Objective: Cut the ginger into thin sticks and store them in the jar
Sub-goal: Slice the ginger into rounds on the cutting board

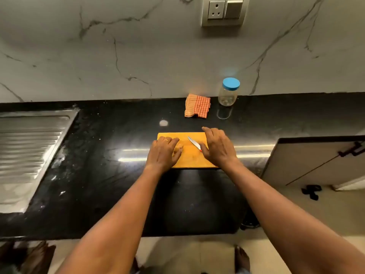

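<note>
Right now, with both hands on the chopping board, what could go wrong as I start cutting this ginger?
The knife tip lies close to the left hand, which holds the ginger; a slip could nick the fingers. The right hand covers the handle, so its grip cannot be judged; a loose hold may twist. The jar stands at the back with its blue lid on, so sticks may spill on the way.

Ginger (179,148) on yellow board (194,158), mostly hidden; blue-lidded clear jar (227,95) upright, closed, well behind
</note>
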A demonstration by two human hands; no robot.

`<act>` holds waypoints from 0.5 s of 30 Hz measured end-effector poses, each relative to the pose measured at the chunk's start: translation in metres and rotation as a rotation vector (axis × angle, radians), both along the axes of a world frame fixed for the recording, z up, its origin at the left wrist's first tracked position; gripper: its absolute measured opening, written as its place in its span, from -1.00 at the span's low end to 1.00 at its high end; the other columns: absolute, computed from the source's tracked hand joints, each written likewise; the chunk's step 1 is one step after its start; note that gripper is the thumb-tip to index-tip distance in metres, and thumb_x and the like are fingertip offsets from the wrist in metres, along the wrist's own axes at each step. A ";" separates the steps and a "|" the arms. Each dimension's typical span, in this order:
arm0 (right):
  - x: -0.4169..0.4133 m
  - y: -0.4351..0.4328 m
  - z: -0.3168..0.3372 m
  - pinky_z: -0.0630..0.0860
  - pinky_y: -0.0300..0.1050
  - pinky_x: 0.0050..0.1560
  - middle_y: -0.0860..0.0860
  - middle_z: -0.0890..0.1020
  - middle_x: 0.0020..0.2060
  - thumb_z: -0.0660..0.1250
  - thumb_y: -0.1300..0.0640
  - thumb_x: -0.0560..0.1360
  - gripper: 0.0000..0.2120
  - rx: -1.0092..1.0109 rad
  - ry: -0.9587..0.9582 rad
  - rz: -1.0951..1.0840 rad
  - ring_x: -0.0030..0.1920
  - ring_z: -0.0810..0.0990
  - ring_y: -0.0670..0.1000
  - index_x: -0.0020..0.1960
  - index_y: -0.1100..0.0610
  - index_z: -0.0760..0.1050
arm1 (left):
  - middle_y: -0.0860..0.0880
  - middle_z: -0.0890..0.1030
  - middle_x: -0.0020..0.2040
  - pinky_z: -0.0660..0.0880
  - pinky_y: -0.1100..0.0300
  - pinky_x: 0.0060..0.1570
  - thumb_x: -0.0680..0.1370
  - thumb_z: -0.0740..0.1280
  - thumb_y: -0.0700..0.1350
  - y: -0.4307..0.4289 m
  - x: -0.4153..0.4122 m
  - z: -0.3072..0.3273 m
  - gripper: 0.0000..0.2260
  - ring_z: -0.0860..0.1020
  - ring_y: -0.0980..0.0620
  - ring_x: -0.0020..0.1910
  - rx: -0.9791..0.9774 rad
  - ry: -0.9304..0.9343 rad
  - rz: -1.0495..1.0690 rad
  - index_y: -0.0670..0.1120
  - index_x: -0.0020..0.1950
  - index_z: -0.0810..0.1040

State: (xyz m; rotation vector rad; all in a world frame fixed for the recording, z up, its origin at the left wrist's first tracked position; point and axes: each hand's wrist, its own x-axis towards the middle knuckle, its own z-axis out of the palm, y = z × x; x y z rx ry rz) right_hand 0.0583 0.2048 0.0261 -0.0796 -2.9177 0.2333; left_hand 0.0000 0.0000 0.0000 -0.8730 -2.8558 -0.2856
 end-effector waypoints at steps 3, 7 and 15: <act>0.004 0.002 -0.017 0.52 0.04 -0.10 0.12 0.55 0.08 0.28 -0.02 0.51 -0.60 -0.065 -0.086 -0.057 0.05 0.52 0.16 0.28 0.13 0.42 | -0.08 0.63 0.07 0.45 0.00 -0.04 0.53 0.36 0.10 0.000 -0.004 -0.016 -0.74 0.55 -0.15 0.09 0.031 -0.035 -0.018 -0.03 0.12 0.62; 0.010 0.008 -0.049 0.43 -0.03 -0.19 0.13 0.54 -0.07 0.30 0.05 0.45 -0.75 -0.102 -0.125 -0.080 -0.06 0.51 0.18 0.04 0.17 0.52 | -0.11 0.65 0.05 0.51 -0.03 -0.05 0.49 0.45 0.01 -0.002 -0.010 -0.035 -0.70 0.57 -0.18 0.04 0.120 -0.049 -0.007 -0.09 0.15 0.61; 0.003 0.015 -0.070 0.53 0.00 -0.25 0.02 0.58 -0.14 0.33 0.02 0.38 -0.80 -0.286 -0.031 -0.103 -0.17 0.54 0.10 -0.05 0.09 0.54 | -0.08 0.65 -0.02 0.53 0.08 -0.12 0.51 0.48 -0.11 0.001 -0.019 -0.061 -0.82 0.58 -0.11 -0.07 0.413 0.014 -0.089 -0.15 0.05 0.64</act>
